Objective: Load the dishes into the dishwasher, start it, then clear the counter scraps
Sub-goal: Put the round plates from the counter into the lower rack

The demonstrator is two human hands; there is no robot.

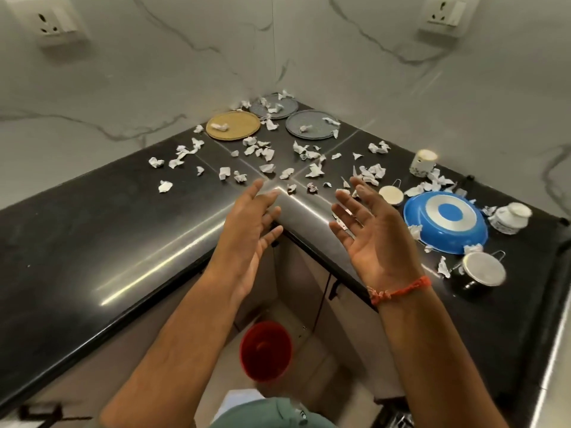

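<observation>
My left hand (251,223) and my right hand (369,233) hover open, palms facing each other, over the inner corner of the black L-shaped counter (108,217); both hold nothing. Several crumpled paper scraps (265,152) lie scattered across the counter beyond my fingers. At the back corner sit a yellow plate (244,122) and two grey plates (309,118) (285,110), each with scraps on it. To the right lie an overturned blue bowl (445,220), a steel cup (482,270), a small strainer-like dish (391,194) and two white patterned cups (423,162) (509,217).
A red bucket (265,353) stands on the floor below the counter corner, between my forearms. Marble-patterned walls with two sockets (52,23) (441,13) close the corner. Cabinet fronts (309,273) run under the counter edge.
</observation>
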